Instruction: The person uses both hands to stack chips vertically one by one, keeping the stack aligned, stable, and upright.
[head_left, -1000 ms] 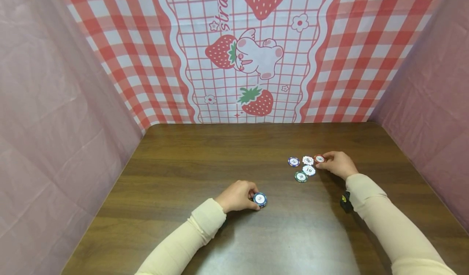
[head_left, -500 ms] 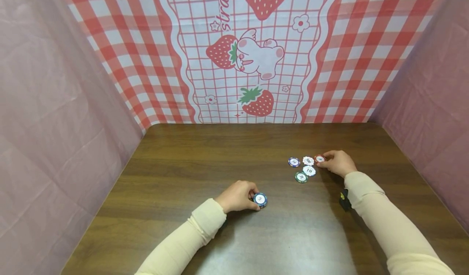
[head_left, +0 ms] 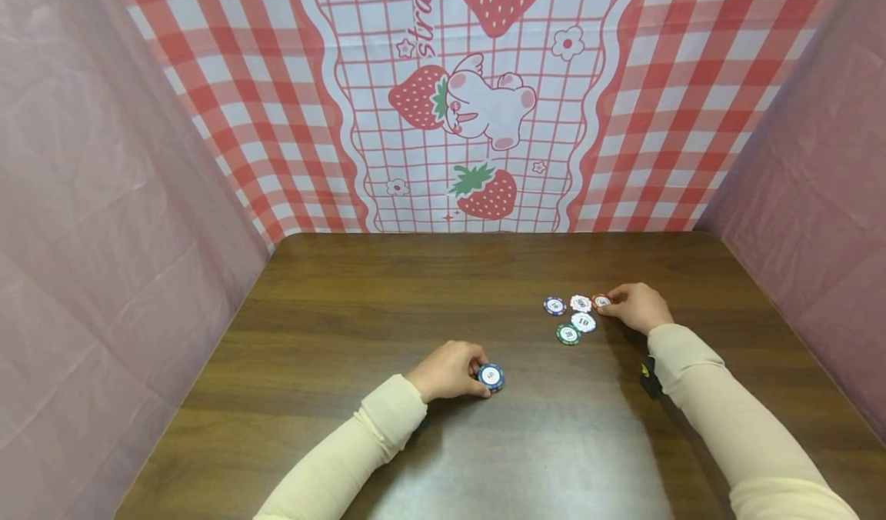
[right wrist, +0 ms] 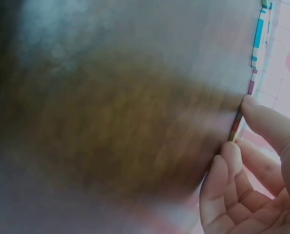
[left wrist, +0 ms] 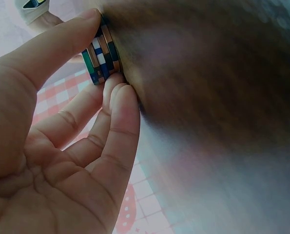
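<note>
In the head view my left hand [head_left: 451, 371] grips a short stack of poker chips [head_left: 491, 377] on the table, with a blue-rimmed chip on top. The left wrist view shows several chip edges in that stack [left wrist: 102, 57] between thumb and fingers. Farther off at the right, my right hand [head_left: 638, 308] pinches a red poker chip [head_left: 601, 301] lying flat. Left of it are a white chip [head_left: 581, 304] and a blue chip [head_left: 554, 305]. Just nearer lie a white-and-light-blue chip [head_left: 584, 322] marked 10 and a green chip [head_left: 568, 335].
Both hands work over a brown wooden table [head_left: 388, 297]. A red-and-white checked strawberry cloth [head_left: 484, 120] hangs at its back edge. Pink curtains [head_left: 104, 220] stand at both sides. A small black device [head_left: 650, 378] sits under the right wrist.
My right hand has shifted slightly left with the red chip, which now sits closer to the white chip. The left hand and its stack have stayed put.
</note>
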A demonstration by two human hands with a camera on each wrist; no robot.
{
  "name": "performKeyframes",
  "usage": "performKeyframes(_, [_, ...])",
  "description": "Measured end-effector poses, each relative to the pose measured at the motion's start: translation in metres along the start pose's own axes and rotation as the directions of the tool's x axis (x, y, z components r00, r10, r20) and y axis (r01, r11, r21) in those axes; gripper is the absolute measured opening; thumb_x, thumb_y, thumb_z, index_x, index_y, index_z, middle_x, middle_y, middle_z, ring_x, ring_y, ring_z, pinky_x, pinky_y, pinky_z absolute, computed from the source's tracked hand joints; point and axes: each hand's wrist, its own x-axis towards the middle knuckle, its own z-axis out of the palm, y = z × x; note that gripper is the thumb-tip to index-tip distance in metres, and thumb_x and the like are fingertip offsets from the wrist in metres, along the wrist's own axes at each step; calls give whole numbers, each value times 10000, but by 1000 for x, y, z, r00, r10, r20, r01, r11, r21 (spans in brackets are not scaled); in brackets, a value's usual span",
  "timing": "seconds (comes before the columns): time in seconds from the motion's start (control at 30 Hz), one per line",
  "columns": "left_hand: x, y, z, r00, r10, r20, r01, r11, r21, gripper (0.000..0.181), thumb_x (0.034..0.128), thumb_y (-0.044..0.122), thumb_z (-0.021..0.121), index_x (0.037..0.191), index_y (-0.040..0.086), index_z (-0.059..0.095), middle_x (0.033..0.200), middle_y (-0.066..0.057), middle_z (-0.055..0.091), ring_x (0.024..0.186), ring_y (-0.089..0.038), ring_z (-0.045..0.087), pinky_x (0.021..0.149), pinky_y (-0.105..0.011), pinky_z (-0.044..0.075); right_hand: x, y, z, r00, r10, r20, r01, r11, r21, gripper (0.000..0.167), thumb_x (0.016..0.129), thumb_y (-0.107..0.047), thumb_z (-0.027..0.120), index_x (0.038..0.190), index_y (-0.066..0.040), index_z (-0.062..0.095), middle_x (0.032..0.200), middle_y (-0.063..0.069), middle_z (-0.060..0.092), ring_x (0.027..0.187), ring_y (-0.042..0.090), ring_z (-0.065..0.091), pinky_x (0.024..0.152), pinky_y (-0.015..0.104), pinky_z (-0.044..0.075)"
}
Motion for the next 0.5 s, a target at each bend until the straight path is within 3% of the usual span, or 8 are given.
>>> performKeyframes(0.5, [0,0,0,1000,0,5,0,1000,14,340,704,244,876,962,117,694,804,72,647,739,-14,539,714,-172,445,-3,0,-1,1000,-12,-21,12,1000,-7,448,847,-341,728,1075,42,691,1111,289,667,999,456,609,793,540,466])
